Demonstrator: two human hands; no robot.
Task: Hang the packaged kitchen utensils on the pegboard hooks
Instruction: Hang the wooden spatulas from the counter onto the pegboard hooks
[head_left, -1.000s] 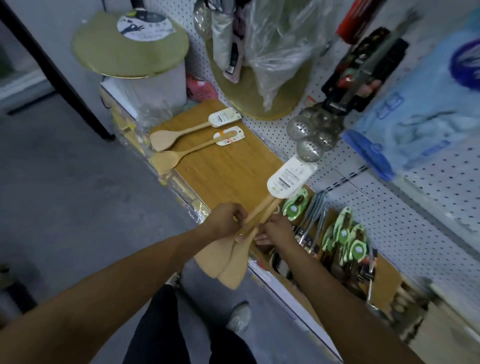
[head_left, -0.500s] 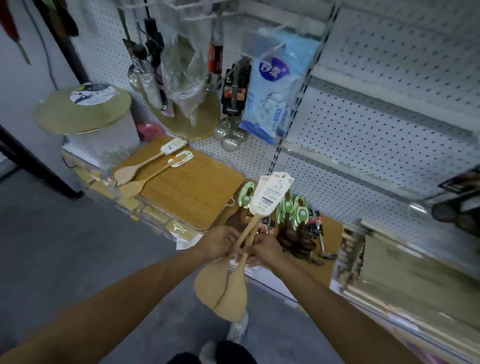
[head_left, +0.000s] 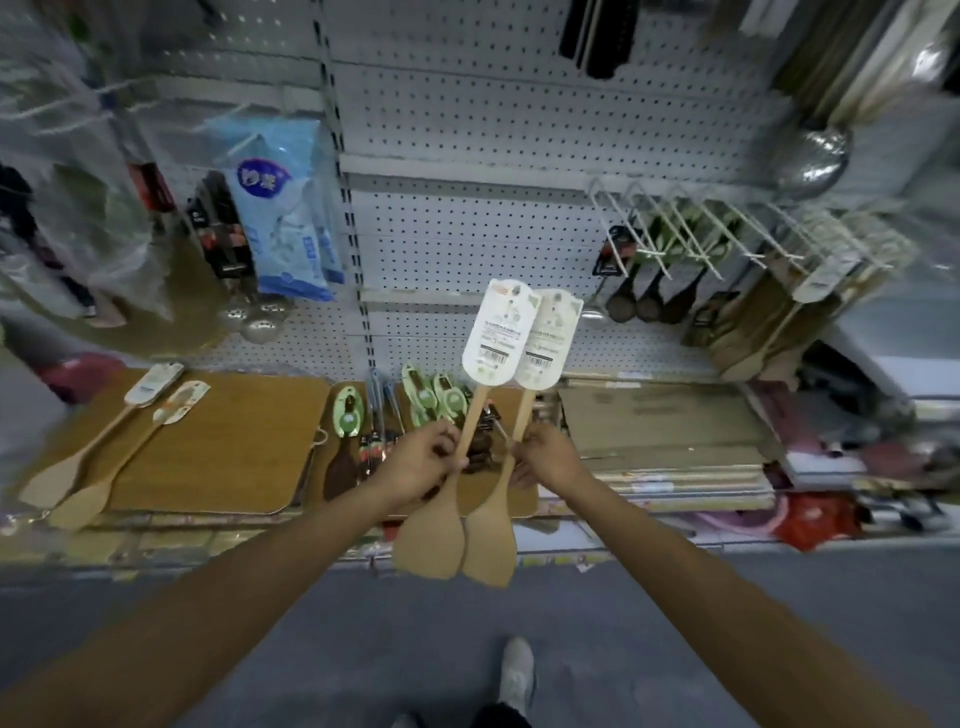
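Each hand holds one wooden spatula upright by its handle, blade down, white card label up. My left hand (head_left: 421, 462) grips the left spatula (head_left: 434, 530); my right hand (head_left: 545, 457) grips the right spatula (head_left: 491, 540). Their labels (head_left: 519, 332) overlap in front of the white pegboard (head_left: 467, 130). A row of white pegboard hooks (head_left: 691, 228) juts out at the upper right, some carrying dark ladles and more wooden spatulas (head_left: 774, 317). Two further labelled spatulas (head_left: 93, 462) lie on a wooden board (head_left: 223, 441) on the shelf at left.
Green-carded utensils (head_left: 426, 400) and dark tools lie on the shelf behind my hands. Flat boards (head_left: 660, 431) are stacked to the right. A blue package (head_left: 285, 208), strainers and bagged goods hang at left. A metal ladle (head_left: 810, 156) hangs at the upper right. Grey floor and my shoe (head_left: 517, 675) are below.
The view has swung right and up along the shelf. The two spatulas, held crossed together before, are now separated, one in each hand, and raised more upright toward the pegboard.
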